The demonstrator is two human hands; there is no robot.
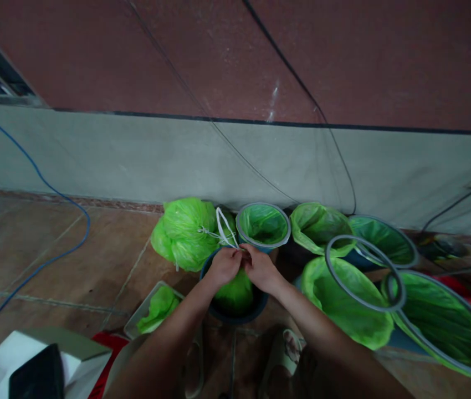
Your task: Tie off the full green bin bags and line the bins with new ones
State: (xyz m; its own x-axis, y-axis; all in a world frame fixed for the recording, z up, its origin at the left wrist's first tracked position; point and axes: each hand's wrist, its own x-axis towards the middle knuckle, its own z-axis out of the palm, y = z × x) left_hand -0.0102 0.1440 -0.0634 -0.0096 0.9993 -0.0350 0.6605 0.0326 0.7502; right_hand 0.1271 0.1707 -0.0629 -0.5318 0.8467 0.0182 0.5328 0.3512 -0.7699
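Green bag [234,296] sits partly hidden by both hands [226,266].

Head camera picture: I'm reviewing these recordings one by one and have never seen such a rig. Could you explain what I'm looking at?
There is no machine here. A person wears a camera on the head, so this single view looks forward and down past their own bare arms.

The left hand and right hand meet, fingers together, at the gathered top of a green bag inside a dark bin. A white loop rises just beyond them; whether they grip it too is hard to tell.

Around them, on the tiled floor, are a bulging green bundle on the left, a tray holding green plastic, and several green-lined bins toward the right.
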